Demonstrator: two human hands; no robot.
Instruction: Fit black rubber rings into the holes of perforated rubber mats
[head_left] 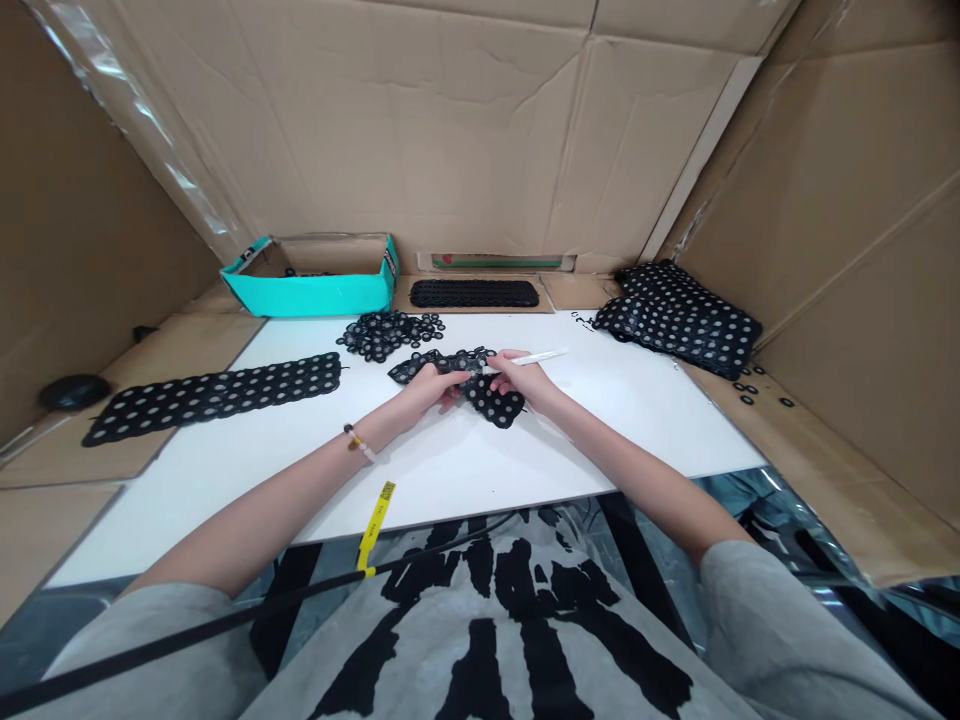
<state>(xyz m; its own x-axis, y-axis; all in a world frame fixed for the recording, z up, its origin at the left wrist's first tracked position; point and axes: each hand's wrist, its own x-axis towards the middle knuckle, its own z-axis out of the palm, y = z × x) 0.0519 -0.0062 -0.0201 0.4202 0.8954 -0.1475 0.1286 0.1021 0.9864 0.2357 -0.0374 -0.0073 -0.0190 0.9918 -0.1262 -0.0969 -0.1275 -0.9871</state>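
Pinching the black mesh (499,402) between thumb and fingers with the left hand (433,386); pinching a slim white tool (546,356) pen-fashion with the right hand (517,374), just over the mesh. Cannot tell whether the tool's tip touches it. Lying bunched around the middle of the white surface (600,440), between far and near edges.

Judging by the folds, likely light, soft and limp, apt to sag or twist if lifted by one corner; probably not fragile, perhaps a little slick, and easy to snag at the holes. Best held by a doubled edge close to the tool, leaving the lower flap resting on the surface.

Compare with the strip (217,398) lying across the left edge and the bundle (682,315) over the far right corner, probably just as floppy. Expect easy scattering from the loose rings (382,337) near the far edge, left of the middle.

Notice dark print and a code-like block on the yellow tag (376,520) at the near edge, too small to read. On the turquoise box (315,295) at the far edge, make out dark patches (391,262) with pale marks, also illegible.
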